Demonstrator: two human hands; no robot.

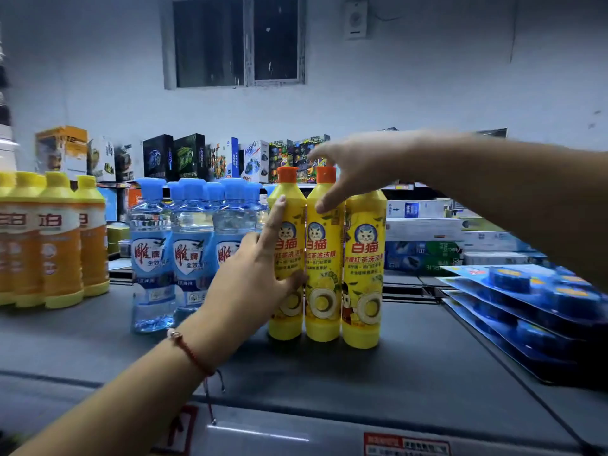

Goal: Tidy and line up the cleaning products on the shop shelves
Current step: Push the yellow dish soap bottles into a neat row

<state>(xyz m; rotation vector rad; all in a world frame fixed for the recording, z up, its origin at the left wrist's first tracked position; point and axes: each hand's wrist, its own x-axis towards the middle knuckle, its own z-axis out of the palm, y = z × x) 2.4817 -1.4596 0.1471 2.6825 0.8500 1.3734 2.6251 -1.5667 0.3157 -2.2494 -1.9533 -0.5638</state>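
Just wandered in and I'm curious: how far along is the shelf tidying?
Seemingly done: orange-yellow bottles and blue-capped clear bottles stand grouped upright. In hand: left hand and right hand press the three yellow dish-soap bottles together. Left: the blue blister packs lie overlapping, slanted.

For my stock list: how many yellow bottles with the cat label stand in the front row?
3, side by side: left bottle under the left hand, middle bottle under the right hand, right bottle untouched. More may stand hidden behind.
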